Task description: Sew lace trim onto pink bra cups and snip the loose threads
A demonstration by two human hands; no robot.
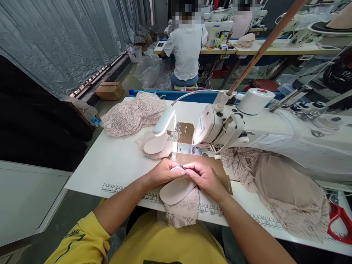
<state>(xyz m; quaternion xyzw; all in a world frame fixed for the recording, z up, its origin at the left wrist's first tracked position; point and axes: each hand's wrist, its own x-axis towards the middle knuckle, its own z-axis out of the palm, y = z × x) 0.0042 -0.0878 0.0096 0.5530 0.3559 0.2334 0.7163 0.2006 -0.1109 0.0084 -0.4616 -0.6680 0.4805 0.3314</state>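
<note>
My left hand (162, 172) and my right hand (203, 176) meet in front of the sewing machine head (213, 126). Both are pinched closed on the top edge of a beige padded cup with pink lace (178, 194). The lace hangs over the table's front edge above a printed ruler strip (115, 189). The cup lies on a brown card sheet (220, 170) just short of the needle plate (184, 148).
A heap of pink lace pieces (134, 113) lies at the back left, another cup (155, 145) under the lamp (163, 121). A pile of beige lace garments (286, 187) lies at right, red scissors (341, 220) beyond. A person in a white shirt (187, 51) sits ahead.
</note>
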